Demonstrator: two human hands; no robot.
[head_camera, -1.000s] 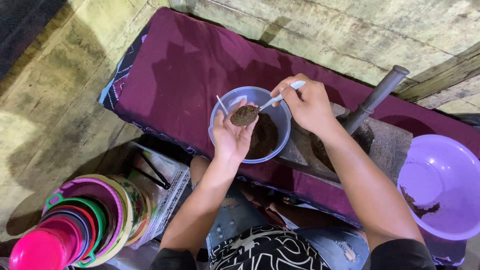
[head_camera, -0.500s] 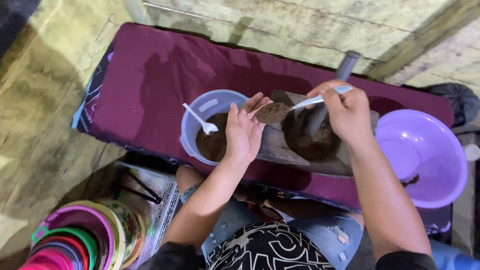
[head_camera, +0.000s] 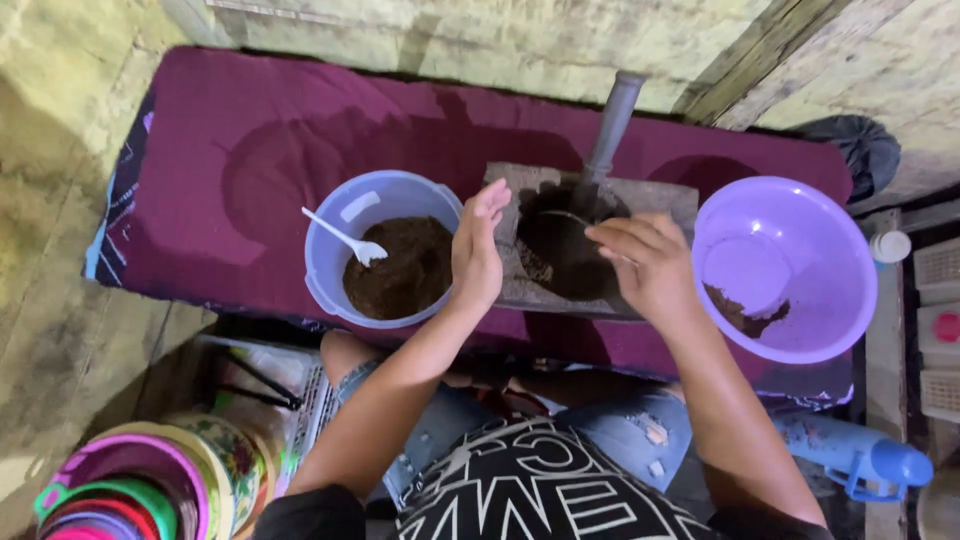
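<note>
At far left, low in the view, a stack of coloured plastic bowls (head_camera: 140, 485) stands on the floor beside a clear plastic crate (head_camera: 275, 385). Further right, on the maroon cloth (head_camera: 250, 150) spread over the tabletop, sits a pale blue plastic tub (head_camera: 330, 250), about half full of dark brown ground paste (head_camera: 400, 270), with a white plastic spoon (head_camera: 345, 238) resting in it, bowl end on the paste.

Next comes the left hand (head_camera: 475, 250), open, palm turned towards the right and fingers straight, held upright at the edge of the stone mortar (head_camera: 520, 190). The mortar's hollow holds more of the dark paste, and a grey pestle (head_camera: 610, 125) leans in it towards the wall. The right hand (head_camera: 645, 265) hovers over the mortar's near right edge, fingers curled loosely inward; whether it pinches anything I cannot tell. Judging by the two hands flanking the hollow, the step in hand looks like putting paste into the mortar or gathering it there, and the next move would call for care at the rim so that nothing spills onto the cloth.

At far right a lilac plastic basin (head_camera: 800, 220) holds only a small smear of the same brown paste. Below it lies a blue bottle (head_camera: 860, 460).
</note>
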